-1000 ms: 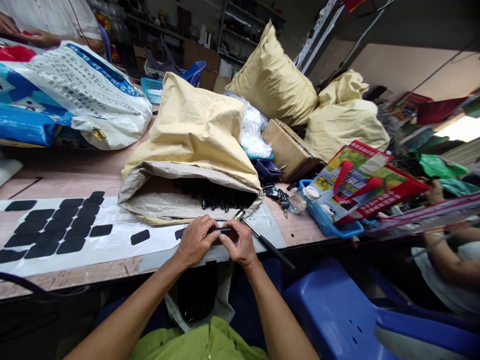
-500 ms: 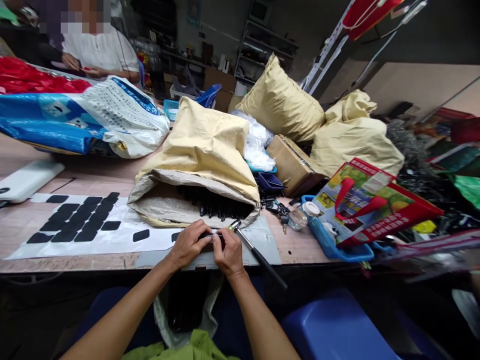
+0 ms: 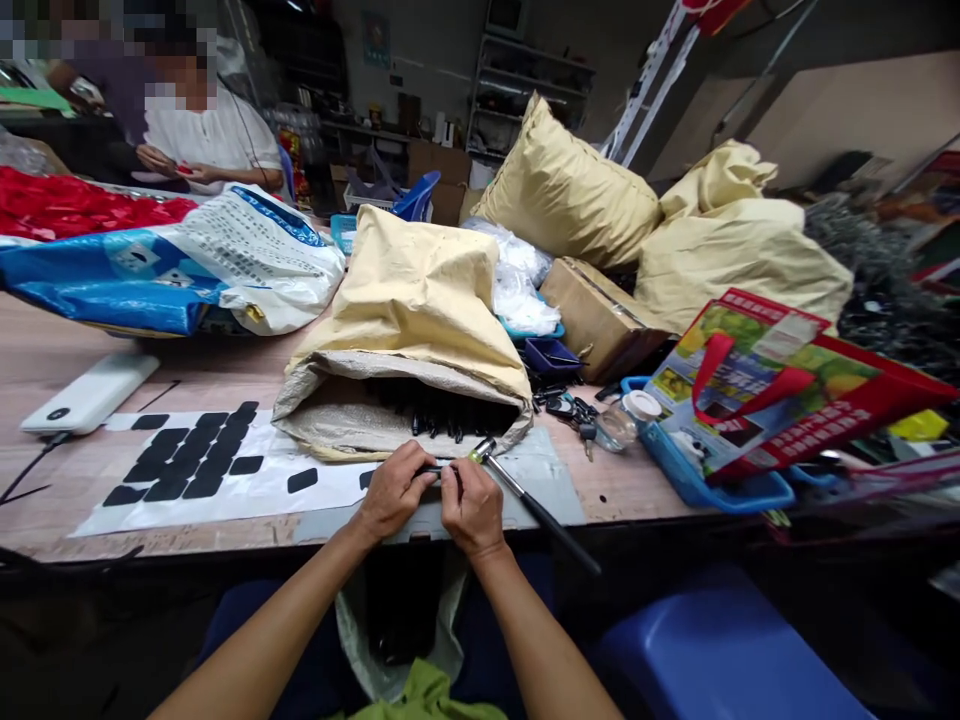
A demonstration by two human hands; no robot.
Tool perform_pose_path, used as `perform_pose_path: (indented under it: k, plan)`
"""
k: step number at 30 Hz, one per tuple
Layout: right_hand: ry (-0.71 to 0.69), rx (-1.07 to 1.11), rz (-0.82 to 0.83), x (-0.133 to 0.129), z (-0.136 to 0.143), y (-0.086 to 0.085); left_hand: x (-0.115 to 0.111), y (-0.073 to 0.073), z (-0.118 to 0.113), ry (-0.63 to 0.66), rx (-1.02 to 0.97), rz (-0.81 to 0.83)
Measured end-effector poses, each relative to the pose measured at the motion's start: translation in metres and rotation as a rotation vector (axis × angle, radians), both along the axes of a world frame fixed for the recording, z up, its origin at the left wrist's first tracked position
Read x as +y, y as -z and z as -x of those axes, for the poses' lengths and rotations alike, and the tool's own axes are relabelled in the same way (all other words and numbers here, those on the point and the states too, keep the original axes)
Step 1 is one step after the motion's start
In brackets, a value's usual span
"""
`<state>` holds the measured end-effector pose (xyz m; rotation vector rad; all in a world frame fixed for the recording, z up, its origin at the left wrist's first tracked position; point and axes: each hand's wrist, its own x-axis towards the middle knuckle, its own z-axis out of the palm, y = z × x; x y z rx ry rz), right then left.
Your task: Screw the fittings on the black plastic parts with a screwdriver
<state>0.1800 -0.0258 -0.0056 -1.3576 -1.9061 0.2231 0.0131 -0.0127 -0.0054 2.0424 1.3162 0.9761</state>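
My left hand (image 3: 396, 492) is closed, pinching a small dark piece (image 3: 430, 471) whose kind I cannot make out. Close beside it my right hand (image 3: 474, 508) is closed too, thumb and fingertips at the other end of that piece. A hammer (image 3: 529, 500) with a black handle lies by my right hand, its head behind the fingers and its handle over the table edge. Both hands are above a grey board (image 3: 559, 480). Behind them a yellow woven sack (image 3: 427, 290) lies with its mouth toward me, and several black parts (image 3: 450, 420) show inside.
Black rounded patches (image 3: 206, 455) lie on a white sheet (image 3: 262, 505) at left, near a white power bank (image 3: 90, 395). Right are keys (image 3: 587, 432), a jar (image 3: 619, 425) and a blue basket (image 3: 694, 490) with a red bag (image 3: 780, 400). A co-worker (image 3: 217, 140) sits across the table.
The view has shifted, so the table things appear farther right. My hands stay together at the small dark piece, with a slightly wider gap between the fingertips.
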Motion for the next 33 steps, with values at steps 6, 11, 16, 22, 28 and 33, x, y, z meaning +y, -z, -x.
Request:
perform_pose_path:
  k: [6, 11, 16, 22, 28, 33]
  plan:
    - [0.057, -0.032, 0.016, 0.002, 0.001, -0.003, 0.001, -0.003, -0.001, -0.001, 0.043, -0.046]
    - [0.041, -0.042, 0.076, 0.005, 0.0, -0.007, 0.002, -0.001, -0.002, 0.012, 0.112, -0.078]
    - [-0.033, -0.018, 0.115, 0.006, -0.003, -0.008, 0.002, 0.0, -0.003, 0.038, 0.196, -0.112]
    - [-0.047, 0.053, 0.11, 0.005, -0.005, -0.007, 0.001, 0.0, -0.003, 0.003, 0.204, -0.143]
    - [-0.082, 0.023, 0.083, 0.008, -0.009, -0.003, 0.001, 0.003, -0.003, 0.007, 0.224, -0.157]
    - [-0.11, 0.039, 0.038, 0.009, -0.011, -0.002, 0.0, 0.002, -0.004, 0.03, 0.233, -0.174]
